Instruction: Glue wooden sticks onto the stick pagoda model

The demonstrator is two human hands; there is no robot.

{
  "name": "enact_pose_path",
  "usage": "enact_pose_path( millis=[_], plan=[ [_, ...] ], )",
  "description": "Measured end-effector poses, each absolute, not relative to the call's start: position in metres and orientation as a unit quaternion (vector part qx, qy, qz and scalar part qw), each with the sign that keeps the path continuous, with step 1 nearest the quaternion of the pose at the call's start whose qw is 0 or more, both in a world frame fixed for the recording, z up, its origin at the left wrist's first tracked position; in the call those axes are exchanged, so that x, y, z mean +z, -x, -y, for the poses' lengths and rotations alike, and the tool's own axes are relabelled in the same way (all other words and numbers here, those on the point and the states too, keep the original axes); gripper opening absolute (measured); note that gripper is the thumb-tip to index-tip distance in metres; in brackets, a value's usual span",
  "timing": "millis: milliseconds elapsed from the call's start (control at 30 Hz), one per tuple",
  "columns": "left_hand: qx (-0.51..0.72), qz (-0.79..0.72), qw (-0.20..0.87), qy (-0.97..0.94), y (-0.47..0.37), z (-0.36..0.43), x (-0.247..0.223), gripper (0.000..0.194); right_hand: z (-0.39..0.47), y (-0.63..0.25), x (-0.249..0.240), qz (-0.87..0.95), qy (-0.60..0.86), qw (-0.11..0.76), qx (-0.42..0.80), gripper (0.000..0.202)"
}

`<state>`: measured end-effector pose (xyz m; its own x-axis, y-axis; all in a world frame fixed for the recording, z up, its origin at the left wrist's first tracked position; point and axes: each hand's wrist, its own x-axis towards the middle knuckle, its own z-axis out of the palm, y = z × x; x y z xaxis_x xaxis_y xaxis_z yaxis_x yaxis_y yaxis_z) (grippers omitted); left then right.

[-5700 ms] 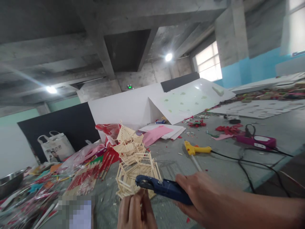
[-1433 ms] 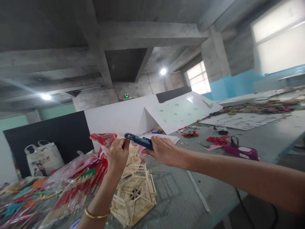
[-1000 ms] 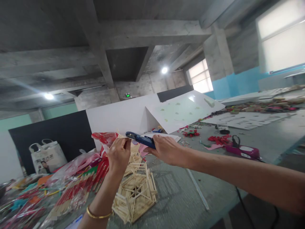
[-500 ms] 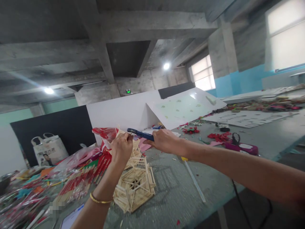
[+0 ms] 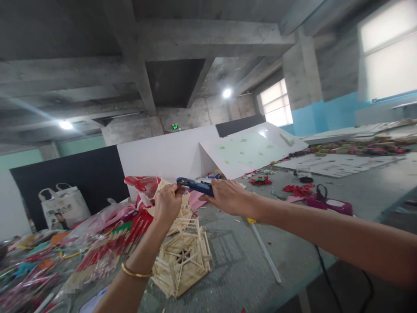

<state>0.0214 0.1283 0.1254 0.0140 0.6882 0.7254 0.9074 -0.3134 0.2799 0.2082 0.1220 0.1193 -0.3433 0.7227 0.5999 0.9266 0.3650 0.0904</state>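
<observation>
Held out to the left by my right hand (image 5: 230,196) is a dark blue, pliers-like tool (image 5: 198,186) with a narrow head. My left hand (image 5: 167,201) is closed in a pinch right at the tool's head. Whatever lies between those fingertips is too small to make out. Below and behind my left hand stands a model tower of thin wooden sticks (image 5: 182,258), with a six-sided base and a pointed top. My left hand and wrist cover part of it, and I cannot tell whether they touch it.
Bundles of red-wrapped sticks (image 5: 100,250) and plastic packets crowd the left. A white bag (image 5: 65,208) stands behind them. On the right lie a clear glue stick (image 5: 267,254) with a yellow end, red flowers (image 5: 298,190), and a purple device (image 5: 332,205) with a cord.
Both hands and the tool have shifted very slightly right and down in view. The scene has drifted a little with the head. Both grips look the same.
</observation>
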Motion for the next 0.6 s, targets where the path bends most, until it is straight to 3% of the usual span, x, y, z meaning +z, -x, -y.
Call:
enact_pose_path(
  millis=[233, 600],
  plan=[
    [-0.415, 0.560, 0.055, 0.715, -0.0187, -0.1310, 0.1243, 0.026, -0.1197, -0.2128, 0.1207, 0.804, 0.510, 0.233, -0.199, 0.055],
    [-0.461, 0.537, -0.004, 0.706, -0.0136, -0.1365, 0.1275, 0.027, -0.1214, -0.2119, 0.1273, 0.807, 0.506, 0.223, -0.208, 0.066]
  ],
)
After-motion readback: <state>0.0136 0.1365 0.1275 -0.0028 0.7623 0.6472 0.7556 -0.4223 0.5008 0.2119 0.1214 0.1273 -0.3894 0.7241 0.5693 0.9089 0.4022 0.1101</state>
